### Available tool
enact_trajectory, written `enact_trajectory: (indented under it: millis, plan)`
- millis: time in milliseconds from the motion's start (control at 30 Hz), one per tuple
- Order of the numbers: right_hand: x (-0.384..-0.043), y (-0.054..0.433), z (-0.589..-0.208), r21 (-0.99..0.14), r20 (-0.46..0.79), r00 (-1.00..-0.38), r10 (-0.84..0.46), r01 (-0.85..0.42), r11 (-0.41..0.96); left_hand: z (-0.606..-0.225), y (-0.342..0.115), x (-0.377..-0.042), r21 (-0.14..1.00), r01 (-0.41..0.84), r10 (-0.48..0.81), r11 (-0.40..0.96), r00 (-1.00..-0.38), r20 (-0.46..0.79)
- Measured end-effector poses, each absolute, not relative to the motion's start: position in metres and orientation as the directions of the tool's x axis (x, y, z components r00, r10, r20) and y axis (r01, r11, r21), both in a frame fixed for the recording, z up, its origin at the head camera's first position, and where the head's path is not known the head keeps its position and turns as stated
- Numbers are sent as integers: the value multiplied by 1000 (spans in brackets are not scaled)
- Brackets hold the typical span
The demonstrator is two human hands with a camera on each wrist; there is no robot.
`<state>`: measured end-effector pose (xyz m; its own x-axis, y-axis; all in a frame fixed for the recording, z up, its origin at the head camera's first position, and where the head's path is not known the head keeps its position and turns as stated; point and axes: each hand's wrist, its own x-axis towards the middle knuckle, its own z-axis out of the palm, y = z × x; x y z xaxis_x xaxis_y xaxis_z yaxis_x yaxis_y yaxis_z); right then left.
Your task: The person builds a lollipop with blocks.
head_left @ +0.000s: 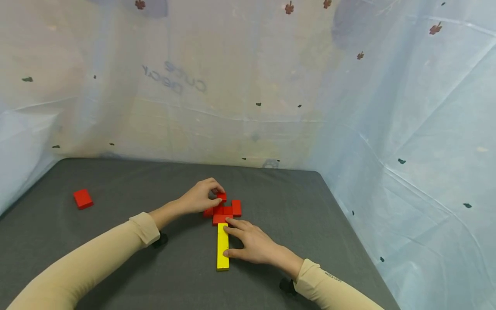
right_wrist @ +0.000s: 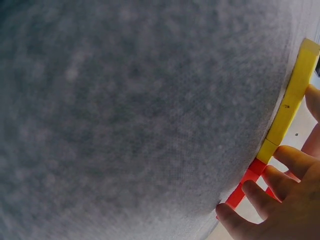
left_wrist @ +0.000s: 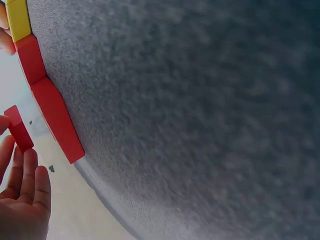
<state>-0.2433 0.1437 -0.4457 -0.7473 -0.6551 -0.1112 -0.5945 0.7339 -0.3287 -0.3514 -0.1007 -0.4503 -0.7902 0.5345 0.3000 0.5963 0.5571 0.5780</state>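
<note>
My left hand pinches a red block above the far end of a group of red blocks. In the left wrist view that held red block sits between thumb and fingertips, clear of the others. My right hand lies along the right side of a yellow strip, fingers spread. Its fingertips touch the yellow and the nearest red block. The right wrist view shows a seam in the yellow strip, which butts against the red blocks. Fingers partly hide the group.
A lone red block lies at the left of the dark grey table. Pale plastic sheeting hangs behind the table and along its right side.
</note>
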Motion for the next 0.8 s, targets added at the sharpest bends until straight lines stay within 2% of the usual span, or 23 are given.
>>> enact_trajectory:
  millis: [800]
  plan:
    - [-244, 144, -448, -325, -106, -744, -659, -601, 731, -460, -82, -365, 557, 582, 566, 592, -793, 227]
